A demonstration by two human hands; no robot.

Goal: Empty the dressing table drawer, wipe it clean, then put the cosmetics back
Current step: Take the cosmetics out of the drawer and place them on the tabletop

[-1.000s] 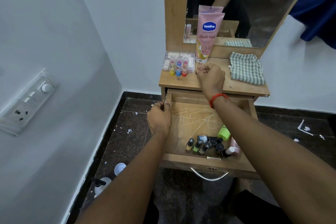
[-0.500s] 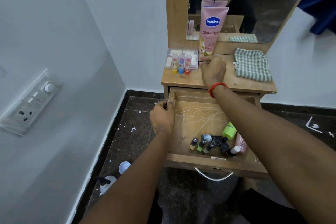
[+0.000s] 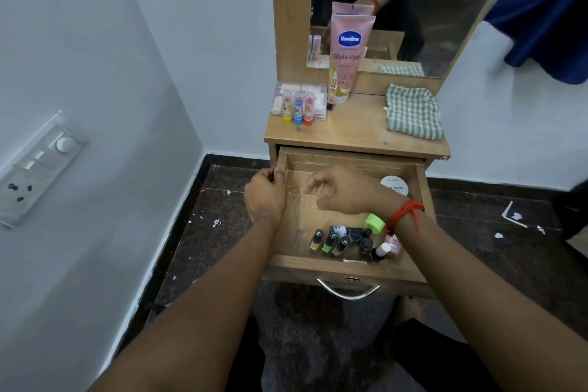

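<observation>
The wooden drawer (image 3: 350, 268) of the dressing table is pulled out. At its front lie several small nail polish bottles (image 3: 329, 242), a green-capped item (image 3: 374, 223) and a pink bottle (image 3: 394, 244); a white round jar (image 3: 394, 185) sits at the back right. My left hand (image 3: 265, 197) grips the drawer's left wall. Over the scratched drawer floor hovers my right hand (image 3: 343, 191), its fingers loosely curled and holding nothing. On the tabletop (image 3: 356, 134) stand a pink Vaseline tube (image 3: 348, 54), three lip balm sticks (image 3: 298, 106) before a clear box (image 3: 302, 93), and a checked cloth (image 3: 413, 111).
A mirror (image 3: 429, 9) rises behind the tabletop. White walls close in on the left, with a switch panel (image 3: 38, 169) there. The dark floor (image 3: 216, 232) carries scattered paper bits. Blue fabric (image 3: 547, 9) hangs at the upper right. A metal handle (image 3: 348, 293) is on the drawer front.
My right hand has left the base of the Vaseline tube on the tabletop and come down over the drawer. The white jar is now uncovered. My left hand stays on the drawer wall.
</observation>
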